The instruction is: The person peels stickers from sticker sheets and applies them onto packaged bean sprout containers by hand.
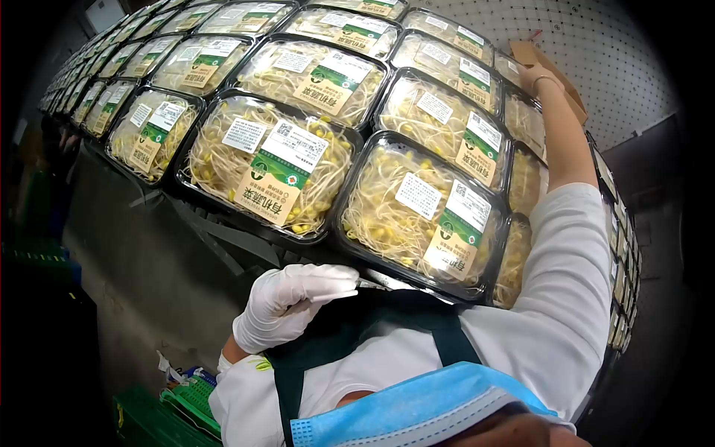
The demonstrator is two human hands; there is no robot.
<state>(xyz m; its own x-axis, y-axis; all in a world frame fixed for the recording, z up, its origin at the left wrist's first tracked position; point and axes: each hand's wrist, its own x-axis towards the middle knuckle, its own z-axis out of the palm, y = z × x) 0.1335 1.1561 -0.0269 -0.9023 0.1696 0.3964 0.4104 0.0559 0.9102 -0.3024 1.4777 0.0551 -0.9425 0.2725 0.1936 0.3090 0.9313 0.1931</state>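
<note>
Nearest, a blue face mask (pixel 417 406) crosses the bottom of the frame, with a dark green apron (pixel 365 328) over a white top above it. Just left of the frame's lower middle, the gloved left hand (pixel 294 298) is raised before the apron, its fingers drawn together; a pale, flat edge shows by the fingertips, and I cannot tell whether it is something held. A green crate (pixel 145 421) sits at the lower left.

Beyond this hand, lidded black trays of sprouts (pixel 421 216) fill the middle of the frame, labels facing up, and run in rows to the upper left. The right arm stretches past the tray nearest the frame's centre right toward the upper right. There the right hand (pixel 530 78) is at a brown cardboard piece (pixel 555 82); its fingers are mostly hidden, so whether they grip is unclear.

The step in hand seems to be this long reach to the cardboard; moving on would call for keeping the forearm clear of the lids. Farthest, a pale dotted surface (pixel 596 48) spreads behind.
</note>
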